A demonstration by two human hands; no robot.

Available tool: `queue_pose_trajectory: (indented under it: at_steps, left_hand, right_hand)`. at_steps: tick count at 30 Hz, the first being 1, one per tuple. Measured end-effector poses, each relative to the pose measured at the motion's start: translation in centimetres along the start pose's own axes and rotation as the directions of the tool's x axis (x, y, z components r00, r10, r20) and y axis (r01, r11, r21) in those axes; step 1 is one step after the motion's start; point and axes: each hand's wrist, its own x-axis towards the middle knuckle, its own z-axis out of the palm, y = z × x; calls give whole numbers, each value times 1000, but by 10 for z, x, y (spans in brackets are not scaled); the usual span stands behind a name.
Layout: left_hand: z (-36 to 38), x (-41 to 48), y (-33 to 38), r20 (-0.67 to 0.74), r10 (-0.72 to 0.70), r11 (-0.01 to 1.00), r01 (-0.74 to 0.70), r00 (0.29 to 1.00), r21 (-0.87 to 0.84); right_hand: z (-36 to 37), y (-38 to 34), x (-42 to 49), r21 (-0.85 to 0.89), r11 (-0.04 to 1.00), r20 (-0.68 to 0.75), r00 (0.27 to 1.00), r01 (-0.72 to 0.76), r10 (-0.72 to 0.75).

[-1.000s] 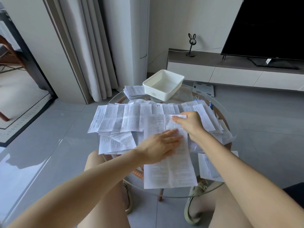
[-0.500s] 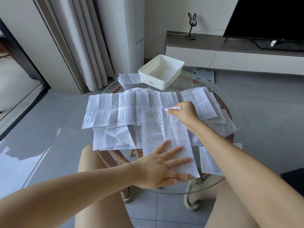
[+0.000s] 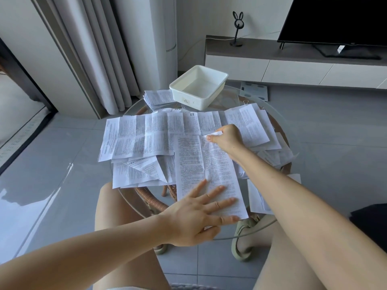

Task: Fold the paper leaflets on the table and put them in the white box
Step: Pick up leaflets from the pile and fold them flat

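A long printed leaflet [image 3: 196, 164] lies lengthwise on top of the pile, reaching the near edge of the round glass table [image 3: 134, 105]. My left hand [image 3: 196, 216] lies flat with spread fingers on its near end. My right hand [image 3: 225, 139] pinches the leaflet's far right corner, lifted slightly off the pile. Several more unfolded leaflets [image 3: 146, 137] are spread beneath and to the left. The empty white box [image 3: 199, 86] stands at the table's far side.
A stack of folded leaflets [image 3: 157, 98] sits left of the box. More loose sheets [image 3: 270, 147] overhang the right edge. My knees are under the near rim. A TV cabinet [image 3: 293, 65] and a floor scale [image 3: 254, 91] lie beyond.
My left hand slid down the leaflet from its middle to its near end, fingers spreading flat. My right hand kept its pinch on the far corner.
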Motion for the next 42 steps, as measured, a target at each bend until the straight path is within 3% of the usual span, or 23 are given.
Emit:
queue_pose_trajectory:
  at_steps: [8, 14, 21, 27, 32, 37, 42]
  left_hand:
    - [7, -11, 32, 19, -88, 993, 86, 996, 78]
    - [13, 0, 56, -22, -190, 981, 191, 981, 45]
    - [13, 1, 82, -10, -469, 883, 469, 883, -20]
    - [12, -11, 98, -71, -594, 804, 593, 801, -36]
    - [16, -42, 100, -164, -575, 818, 562, 802, -120]
    - [-1, -55, 65, -336, -401, 916, 372, 852, -149]
    - [-7, -49, 19, -143, -306, 950, 313, 941, 26]
  right_hand:
    - [3, -1, 9, -49, 997, 9, 999, -53, 54]
    - [2, 1, 9, -93, 995, 2, 999, -41, 41]
    - [5, -1, 7, -128, 991, -6, 999, -32, 32]
    - [5, -3, 6, -141, 990, 5, 1000, -16, 16]
    - [4, -3, 5, -150, 989, 8, 1000, -8, 9]
    - [3, -4, 4, -136, 991, 19, 1000, -9, 12]
    - [-1, -4, 0, -29, 999, 0, 1000, -22, 22]
